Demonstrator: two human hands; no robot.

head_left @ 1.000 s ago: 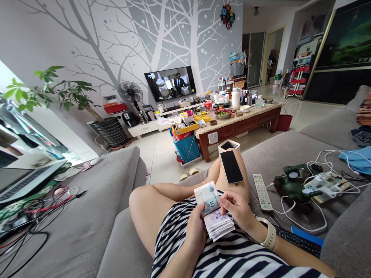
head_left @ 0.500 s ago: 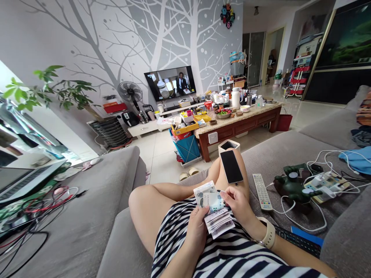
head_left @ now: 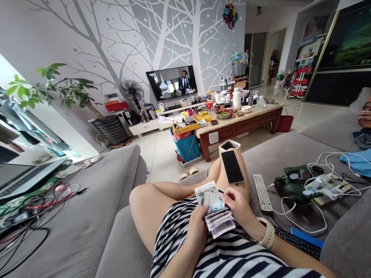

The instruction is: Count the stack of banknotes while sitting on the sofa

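A bundle of banknotes is held over my lap, its upper notes lying fairly flat and greenish-grey. Below them, the purplish ends of several folded notes fan out toward me. My left hand is closed round the bundle's left side, thumb on top. With thumb and fingers pinched, my right hand grips the right edge of the upper notes. How many notes it holds apart cannot be made out. A smartphone with a dark screen rests on my right leg, just beyond the money.
On the sofa to my right lie a remote control, a dark green figure and a power strip with white cables. Tangled cables and a laptop are at left. A cluttered coffee table stands ahead.
My view has shifted very slightly. Both hands keep their grip on the banknotes, and the lower folded ends have spread or tilted a little. The television picture differs.
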